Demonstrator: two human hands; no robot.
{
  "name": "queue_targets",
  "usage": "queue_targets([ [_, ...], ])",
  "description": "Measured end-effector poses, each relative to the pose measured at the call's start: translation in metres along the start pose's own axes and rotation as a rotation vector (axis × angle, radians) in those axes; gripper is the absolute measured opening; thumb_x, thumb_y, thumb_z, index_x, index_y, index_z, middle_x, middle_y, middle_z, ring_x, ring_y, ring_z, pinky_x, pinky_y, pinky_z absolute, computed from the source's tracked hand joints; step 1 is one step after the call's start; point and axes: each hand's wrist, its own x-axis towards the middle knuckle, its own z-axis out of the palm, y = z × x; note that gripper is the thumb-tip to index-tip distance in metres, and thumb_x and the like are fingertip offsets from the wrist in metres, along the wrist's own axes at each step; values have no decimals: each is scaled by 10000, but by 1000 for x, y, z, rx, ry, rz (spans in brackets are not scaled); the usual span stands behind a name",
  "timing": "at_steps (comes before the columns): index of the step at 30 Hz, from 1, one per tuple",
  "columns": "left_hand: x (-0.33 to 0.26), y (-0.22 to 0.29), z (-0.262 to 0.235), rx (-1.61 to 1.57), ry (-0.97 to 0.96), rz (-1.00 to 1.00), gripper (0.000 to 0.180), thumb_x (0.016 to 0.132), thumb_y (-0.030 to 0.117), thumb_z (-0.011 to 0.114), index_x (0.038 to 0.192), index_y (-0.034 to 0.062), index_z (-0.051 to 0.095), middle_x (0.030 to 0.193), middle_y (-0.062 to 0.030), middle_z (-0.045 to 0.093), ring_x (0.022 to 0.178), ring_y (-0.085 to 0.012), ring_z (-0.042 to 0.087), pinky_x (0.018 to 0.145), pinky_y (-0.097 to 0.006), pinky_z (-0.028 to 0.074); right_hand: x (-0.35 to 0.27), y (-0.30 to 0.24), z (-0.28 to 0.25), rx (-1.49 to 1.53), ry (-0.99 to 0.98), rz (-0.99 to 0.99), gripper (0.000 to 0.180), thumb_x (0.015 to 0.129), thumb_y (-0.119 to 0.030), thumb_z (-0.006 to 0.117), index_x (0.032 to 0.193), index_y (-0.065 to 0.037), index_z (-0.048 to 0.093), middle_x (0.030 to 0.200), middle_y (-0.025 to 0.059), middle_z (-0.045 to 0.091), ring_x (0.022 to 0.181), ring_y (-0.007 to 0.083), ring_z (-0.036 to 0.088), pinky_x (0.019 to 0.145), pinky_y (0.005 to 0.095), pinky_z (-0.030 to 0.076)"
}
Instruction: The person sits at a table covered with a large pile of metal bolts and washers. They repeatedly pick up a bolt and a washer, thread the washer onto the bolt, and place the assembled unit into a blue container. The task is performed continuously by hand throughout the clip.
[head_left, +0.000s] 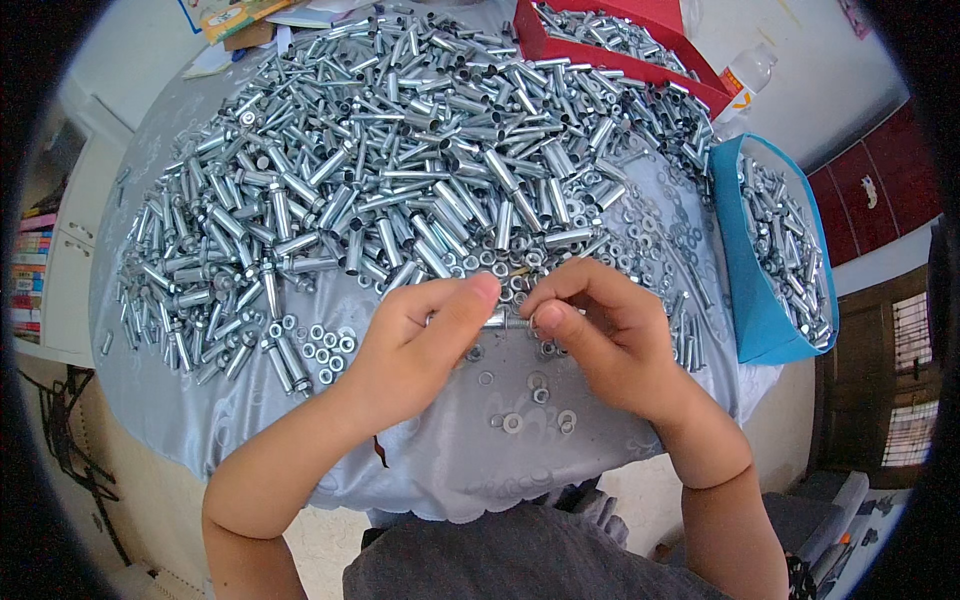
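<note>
Pinching small silver bolt point(508, 320) (shiny); left hand point(420, 345) | right hand point(610, 335)

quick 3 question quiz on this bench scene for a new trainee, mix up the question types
1. True or false: the left hand and the right hand hold one small metal piece between them.
2. Which container stands at the person's right? A. blue box B. green bucket C. wire basket
3. Fill in: the loose washers nearest the person lie on a pale ____ cloth.

Key
1. True. The fingertips of both hands meet on it, over the cloth.
2. A. It holds more metal parts; a red box of them stands further back.
3. Grey. The big heap of metal sleeves lies on it too.
</note>
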Motion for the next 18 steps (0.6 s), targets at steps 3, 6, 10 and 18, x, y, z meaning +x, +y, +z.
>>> queue_targets([
  [3,0,0,1,-2,0,-3,380,915,298,447,610,71,471,551,90,372,518,0,296,446,-200,231,0,2,1,-36,11,-56,106,820,-73,585,898,-2,578,800,61,594,717,117,551,641,237,443],
  [6,0,-1,-1,-17,-7,-17,385,915,299,447,604,72,469,553,89,375,517,-2,299,445,-202,230,0,3,5,3,68,-33,108,805,-70,606,887,-1,587,792,57,597,702,104,548,631,236,443],
  [10,-1,-1,0,-2,-9,-22,384,914,299,450,607,68,477,556,88,378,517,-5,301,444,-203,232,-1,0,3,34,105,34,111,782,-71,637,867,-6,610,802,52,615,712,90,556,641,230,451],
  [18,-1,5,-1,53,-45,6,354,911,288,460,691,25,547,591,77,403,574,-7,328,488,-198,269,-2,-1,2,-21,27,-45,169,733,-51,677,888,-16,621,832,71,627,740,126,591,657,239,469],
])
